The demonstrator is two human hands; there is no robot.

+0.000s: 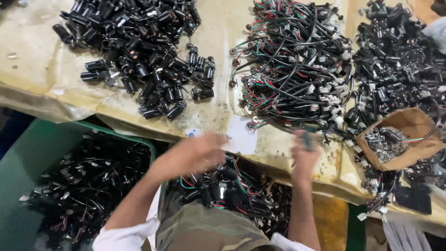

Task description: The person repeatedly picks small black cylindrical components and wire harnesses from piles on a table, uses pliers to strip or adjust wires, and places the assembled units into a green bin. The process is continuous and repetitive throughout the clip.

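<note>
Only the head view to go on, so here's what I'm seeing from my end: both hands are motion-blurred over the table edge. The left hand (204, 151) hovers above the pile of wired black parts (232, 188) sitting in the lap, fingers loosely curled, and I honestly can't tell if it's got anything pinched. The right hand (304, 151) is raised with a small dark-teal piece (307, 139) gripped at the fingertips, just short of the big tangle of red, green and black wire harnesses (292, 65). That piece looks like it stands roughly upright, long axis running up toward the table, but the blur makes that a guess. My take on doing this bit well: keep the piece pinched near its base so the end stays free, and line the wire up along the same axis before bringing the hands together. Loose black cylinders (144, 56) sit far left, a green bin (42, 153) below.
</note>
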